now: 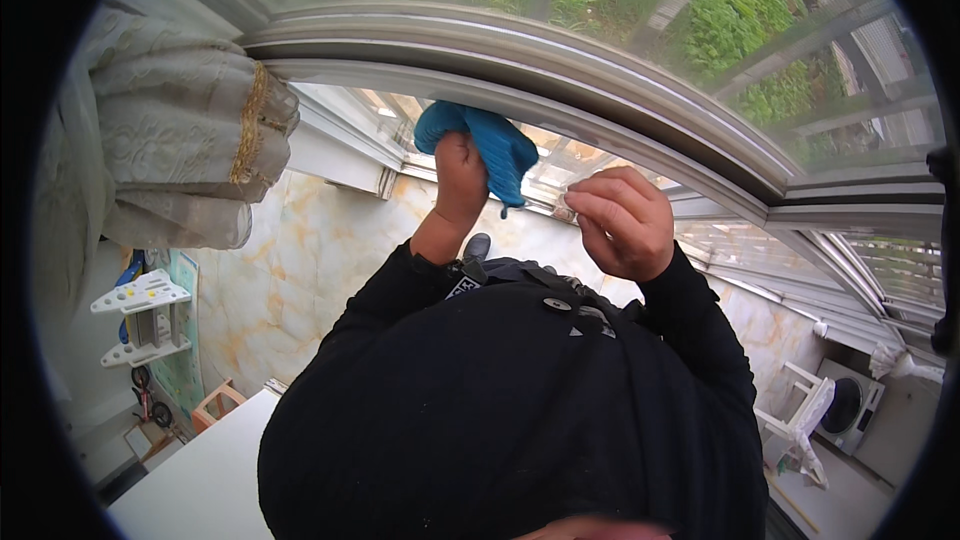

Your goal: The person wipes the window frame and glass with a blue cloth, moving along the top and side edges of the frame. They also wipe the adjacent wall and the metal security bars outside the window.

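Note:
A blue cloth (pixel 504 154) is bunched over the fingers of my left hand (pixel 459 176), just below the window's middle rail (pixel 480 86). That hand holds the cloth up at the lower window pane, and its fingertips are hidden in the folds. One corner of the cloth hangs down toward the right. My right hand (pixel 626 221) is raised to the right of the cloth, apart from it, with curled fingers and the thumb close to them. Whether something small sits between those fingertips is unclear.
A pale curtain (pixel 187 120) with gold fringe hangs at left. Below it stand a white plastic shelf (pixel 146 292) and an orange chair (pixel 216 405). A white surface (pixel 202 472) lies at lower left. At right are a white stool (pixel 802 405) and a washing machine (pixel 847 401).

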The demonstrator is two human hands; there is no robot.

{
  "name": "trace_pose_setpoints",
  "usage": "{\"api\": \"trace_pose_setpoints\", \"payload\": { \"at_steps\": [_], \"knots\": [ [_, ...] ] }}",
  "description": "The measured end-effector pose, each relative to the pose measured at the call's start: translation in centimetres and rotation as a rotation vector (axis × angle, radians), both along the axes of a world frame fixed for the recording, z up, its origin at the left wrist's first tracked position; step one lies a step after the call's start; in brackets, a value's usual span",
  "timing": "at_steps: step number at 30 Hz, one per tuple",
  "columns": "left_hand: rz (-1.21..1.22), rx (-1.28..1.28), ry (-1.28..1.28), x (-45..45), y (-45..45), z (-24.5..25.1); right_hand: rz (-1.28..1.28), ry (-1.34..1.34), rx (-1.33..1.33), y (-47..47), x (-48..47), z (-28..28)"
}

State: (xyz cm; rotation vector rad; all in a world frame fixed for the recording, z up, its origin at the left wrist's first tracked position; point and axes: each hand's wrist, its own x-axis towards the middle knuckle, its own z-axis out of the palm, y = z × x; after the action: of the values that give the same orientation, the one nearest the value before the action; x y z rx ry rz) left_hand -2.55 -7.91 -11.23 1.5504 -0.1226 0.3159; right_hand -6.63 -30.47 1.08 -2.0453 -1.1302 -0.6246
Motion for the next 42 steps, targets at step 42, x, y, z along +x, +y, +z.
{"api": "trace_pose_setpoints", "payload": {
  "at_steps": [42],
  "knots": [
    [-0.082,-0.592,0.2,4.1,14.7,-1.5,-0.338,0.127,-0.034,-0.8,-3.3,-1.4]
  ]
}}
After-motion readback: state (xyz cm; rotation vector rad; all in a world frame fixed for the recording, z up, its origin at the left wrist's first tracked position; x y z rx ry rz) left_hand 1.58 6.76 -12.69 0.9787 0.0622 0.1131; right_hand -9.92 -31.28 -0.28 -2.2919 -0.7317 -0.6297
